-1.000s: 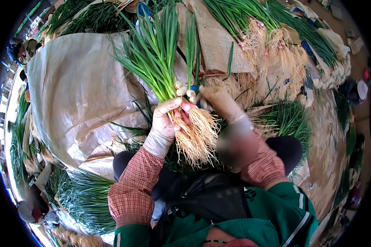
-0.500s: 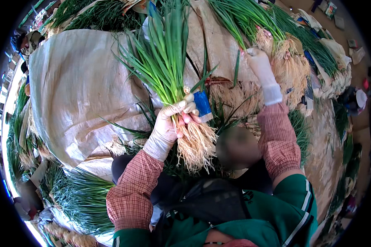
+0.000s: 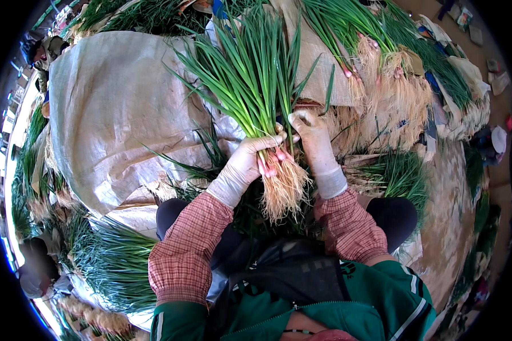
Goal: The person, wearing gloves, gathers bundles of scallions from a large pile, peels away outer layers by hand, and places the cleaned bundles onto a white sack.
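My left hand (image 3: 250, 154), in a whitish glove, is wrapped round a bunch of spring onions (image 3: 250, 85) just above the bulbs. Long green leaves fan away from me, and pale stringy roots (image 3: 284, 190) hang below the fist toward my lap. At the bunch's right side is my gloved right hand (image 3: 312, 129), its thumb and fingers pinched on a green spring onion stalk beside the others. Part of that stalk is hidden behind the fingers.
More spring onions (image 3: 347, 28) lie at the far right, roots toward me. A pale plastic sheet (image 3: 119, 113) covers the left side. Another heap of spring onions (image 3: 116, 261) lies at the near left. Other people are at the edges, one at the far left (image 3: 48, 48).
My right hand has come back from the far-right spring onions to the bunch. My left hand has shifted slightly right and away with the bunch, and the blue piece beside it no longer shows.
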Motion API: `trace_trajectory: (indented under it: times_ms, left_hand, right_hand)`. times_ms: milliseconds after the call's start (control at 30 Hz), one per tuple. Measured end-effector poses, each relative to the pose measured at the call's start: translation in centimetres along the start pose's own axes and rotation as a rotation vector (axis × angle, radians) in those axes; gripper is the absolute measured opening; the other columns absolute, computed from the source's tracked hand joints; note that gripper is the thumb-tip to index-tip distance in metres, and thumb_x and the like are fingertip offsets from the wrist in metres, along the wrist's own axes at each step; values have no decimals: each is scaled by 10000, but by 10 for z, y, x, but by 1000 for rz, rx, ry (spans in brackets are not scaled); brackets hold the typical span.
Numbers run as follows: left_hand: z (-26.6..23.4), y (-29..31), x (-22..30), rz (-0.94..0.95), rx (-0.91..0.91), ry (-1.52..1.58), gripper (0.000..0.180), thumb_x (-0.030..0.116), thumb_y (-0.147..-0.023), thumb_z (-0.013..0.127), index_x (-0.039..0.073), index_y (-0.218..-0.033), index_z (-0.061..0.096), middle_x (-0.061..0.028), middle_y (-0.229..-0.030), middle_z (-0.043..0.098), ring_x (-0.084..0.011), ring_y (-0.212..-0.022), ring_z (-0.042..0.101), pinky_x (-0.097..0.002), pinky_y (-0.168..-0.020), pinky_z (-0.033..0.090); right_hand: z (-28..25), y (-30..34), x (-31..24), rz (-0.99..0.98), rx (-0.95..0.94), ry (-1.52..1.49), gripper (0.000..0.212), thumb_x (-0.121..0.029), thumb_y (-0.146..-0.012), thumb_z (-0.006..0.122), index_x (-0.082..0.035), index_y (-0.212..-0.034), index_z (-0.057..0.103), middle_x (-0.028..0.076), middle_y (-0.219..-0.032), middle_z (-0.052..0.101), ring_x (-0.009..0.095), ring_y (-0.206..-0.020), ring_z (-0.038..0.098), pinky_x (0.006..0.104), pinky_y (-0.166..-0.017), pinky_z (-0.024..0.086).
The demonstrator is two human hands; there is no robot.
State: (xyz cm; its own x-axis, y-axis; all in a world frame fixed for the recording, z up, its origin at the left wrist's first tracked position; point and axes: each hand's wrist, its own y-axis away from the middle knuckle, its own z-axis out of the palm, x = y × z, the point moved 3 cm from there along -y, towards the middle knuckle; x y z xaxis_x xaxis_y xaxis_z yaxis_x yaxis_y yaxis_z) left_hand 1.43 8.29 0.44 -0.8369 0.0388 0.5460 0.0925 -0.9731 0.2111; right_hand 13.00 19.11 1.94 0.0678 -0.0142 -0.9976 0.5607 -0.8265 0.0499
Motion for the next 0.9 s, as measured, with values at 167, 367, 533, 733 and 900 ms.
trace_trajectory:
  times_ms: [167, 367, 533, 733, 900]
  left_hand:
    - [3, 7, 1, -19, -131, 101, 331, 46, -842, 609, 22, -1161, 525, -169, -807, 657, -292, -681, 669, -386, -645, 585]
    - [2, 4, -3, 41, 3, 21, 263, 100, -845, 656, 62, -1076, 537, -113, -704, 642, -279, -633, 686, -315, -386, 514]
    - [9, 13, 6, 91, -96, 19, 364, 96, -835, 602, -4, -1163, 481, -125, -730, 612, -330, -743, 659, -405, -673, 560]
    - [34, 32, 32, 248, 91, 273, 293, 100, -821, 627, -24, -1083, 587, -169, -673, 621, -323, -826, 676, -408, -841, 539]
    - [5, 14, 24, 96, -121, 156, 279, 102, -831, 594, -63, -1046, 527, -241, -912, 623, -259, -883, 655, -392, -836, 544]
  right_hand:
    - [7, 12, 32, -151, -114, -307, 216, -213, -965, 536, -5, -1020, 538, 26, -917, 553, 116, -805, 539, 247, -689, 478]
    - [25, 5, -5, 165, -80, -457, 242, -190, -972, 483, -20, -1094, 605, 68, -960, 629, 105, -811, 594, 216, -696, 493]
    - [32, 17, 4, 328, -163, -891, 245, -156, -983, 430, -12, -1051, 616, 47, -961, 632, 108, -765, 583, 215, -654, 473]
    - [-60, -15, -19, -571, -521, 915, 246, -212, -923, 549, -14, -1020, 659, 102, -807, 681, 154, -705, 654, 275, -702, 526]
    - [-142, -137, -55, -144, 382, 1303, 237, -196, -883, 529, -78, -1039, 662, 221, -998, 660, 333, -908, 653, 424, -810, 492]
